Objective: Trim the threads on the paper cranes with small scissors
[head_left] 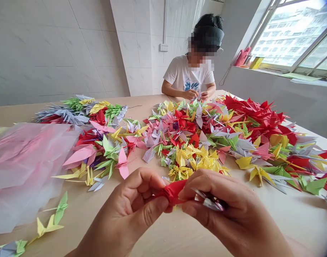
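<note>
Nearest to us, our left hand point(126, 210) and right hand point(227, 210) were raised just above the counter point(163, 239), with a bunched red origami piece point(172, 191) held between them. The fingers of both hands were clenched, pinching the red paper from either side. The right hand's fingers also closed around a small silvery folded paper point(210, 200), which was partly hidden.

Beyond our left hand, a translucent plastic sheet point(26, 171) lay on the counter, with a yellow-green paper crane point(52, 221) and a grey-green one point(12, 248) just beside it. Directly ahead, a wide, colourful spread of origami cranes point(184, 142) covered the middle of the counter. A pink crane point(123, 164) lay near its front edge, a yellow cluster point(192, 160) sat close to our hands, and a mass of red cranes point(254, 114) rose towards the right.

Across the counter, a co-worker in a white T-shirt point(188, 75) sat with both hands point(197, 94) at the far edge of the cranes. Behind that person, a wall socket point(164, 47) was set into the tiled wall point(139, 53). To the right, a pink bag point(242, 57) and a yellow box point(256, 62) stood on the sill of a bright window point(291, 35).
</note>
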{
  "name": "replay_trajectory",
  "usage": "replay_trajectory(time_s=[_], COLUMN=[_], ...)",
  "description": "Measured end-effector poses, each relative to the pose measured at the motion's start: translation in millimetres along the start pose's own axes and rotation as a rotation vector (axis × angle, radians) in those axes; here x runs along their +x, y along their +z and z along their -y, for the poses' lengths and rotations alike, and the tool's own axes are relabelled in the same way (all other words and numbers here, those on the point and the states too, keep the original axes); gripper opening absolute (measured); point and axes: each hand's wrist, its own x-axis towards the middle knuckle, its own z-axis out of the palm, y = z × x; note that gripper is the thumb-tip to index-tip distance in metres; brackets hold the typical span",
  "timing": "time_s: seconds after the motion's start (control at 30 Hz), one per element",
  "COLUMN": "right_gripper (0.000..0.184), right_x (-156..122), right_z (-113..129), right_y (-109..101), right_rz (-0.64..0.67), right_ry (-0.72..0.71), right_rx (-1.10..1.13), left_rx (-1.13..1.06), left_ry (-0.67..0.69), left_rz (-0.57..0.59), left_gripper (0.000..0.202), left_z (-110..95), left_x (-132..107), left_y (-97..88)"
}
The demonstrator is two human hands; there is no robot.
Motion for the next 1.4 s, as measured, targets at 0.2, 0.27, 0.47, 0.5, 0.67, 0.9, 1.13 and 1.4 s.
replay_trajectory(time_s=[0.2,0.27,0.47,0.5,0.67,0.9,1.13,1.4], right_gripper=[0.030,0.032,0.021,0.019,0.009,0.013,0.013,0.008], right_x=[-17,-23,-13,-11,-6,-10,-13,-8], right_z=[-1,-2,0,0,-2,-2,7,3], right_y=[-20,-22,-22,-22,-16,-8,-9,-7], right_rz=[0.004,-0.055,0.106,0.156,0.180,0.184,0.183,0.156], right_ry=[0.011,-0.005,-0.048,-0.055,-0.049,-0.014,0.059,-0.007], right_rx=[-0.088,-0.117,-0.130,-0.133,-0.187,-0.273,-0.318,-0.266], left_rx=[0.033,0.006,-0.028,-0.027,-0.037,-0.073,-0.077,-0.061], left_ry=[0.024,0.007,0.009,0.013,-0.004,-0.012,-0.021,-0.063], left_rz=[0.017,0.008,0.014,0.014,0.039,0.061,0.058,0.054], left_gripper=[0.008,0.008,0.010,0.010,0.010,0.008,0.004,0.003], left_z=[-5,-5,-8,-8,-8,-9,-10,-11], left_x=[-2,-3,-4,-4,-5,-4,-6,-4], left_y=[-6.4,-7.7,-7.3,-7.1,-6.6,-4.7,-3.5,-1.8])
